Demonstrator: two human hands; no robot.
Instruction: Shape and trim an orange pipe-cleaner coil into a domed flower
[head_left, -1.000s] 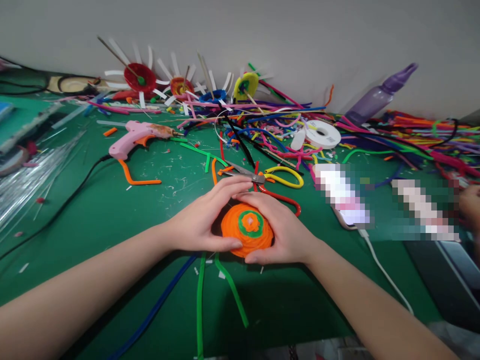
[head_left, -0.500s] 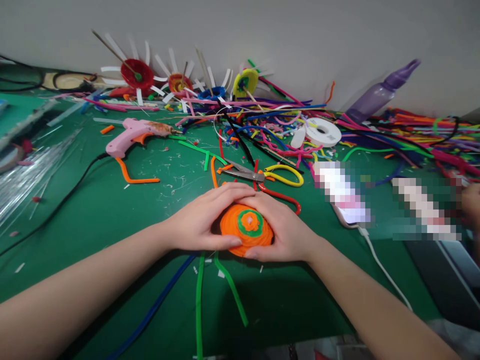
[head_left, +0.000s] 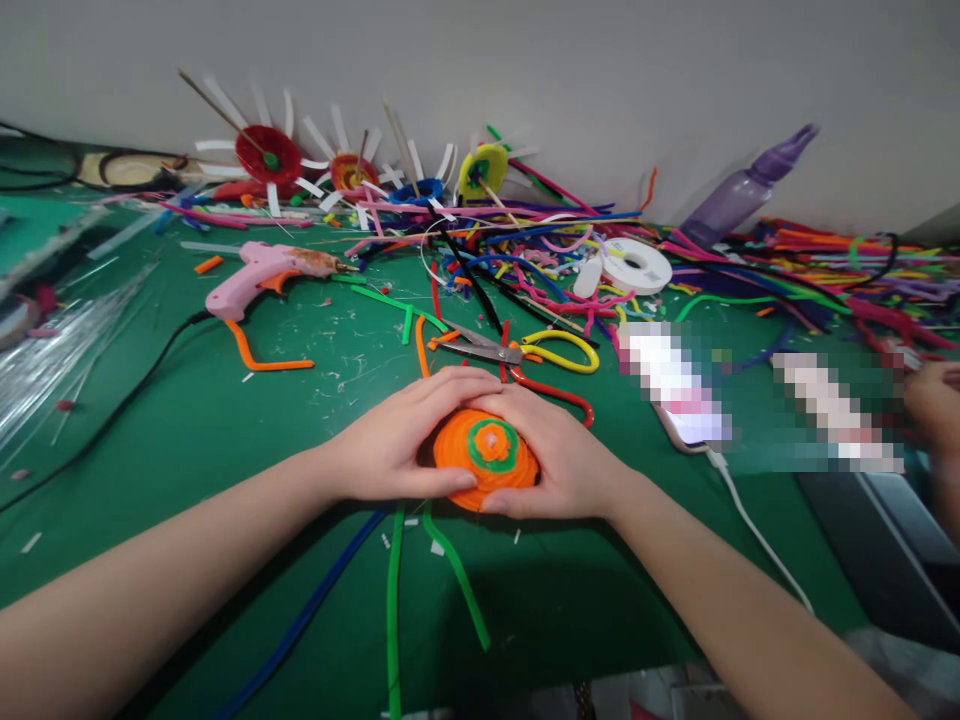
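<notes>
An orange coiled pipe-cleaner disc (head_left: 457, 450) with a green ring and an orange centre lies between my two hands, over the green table. My left hand (head_left: 405, 440) wraps its left and far side, thumb along the near edge. From the right, my right hand (head_left: 559, 450) curls round it, thumb on the near edge and fingers meeting the left ones at the top. Its underside is hidden. Just beyond my hands are yellow-and-red-handled scissors (head_left: 510, 352), lying slightly open. Green pipe cleaners (head_left: 394, 610) and a blue pipe cleaner (head_left: 315, 610) lie on the near side.
A pink glue gun (head_left: 259, 278) with a black cord rests at left. Several coloured discs with white strips stand by the wall, such as a red one (head_left: 264, 155). Pipe cleaners, a ribbon spool (head_left: 637, 266), a purple bottle (head_left: 739, 195) and a plugged-in phone (head_left: 679, 400) lie right. Another person's hand (head_left: 934, 400) shows at the right edge.
The whole view has shifted slightly, so things on the table appear a little further left. My hands keep the same hold on the orange disc.
</notes>
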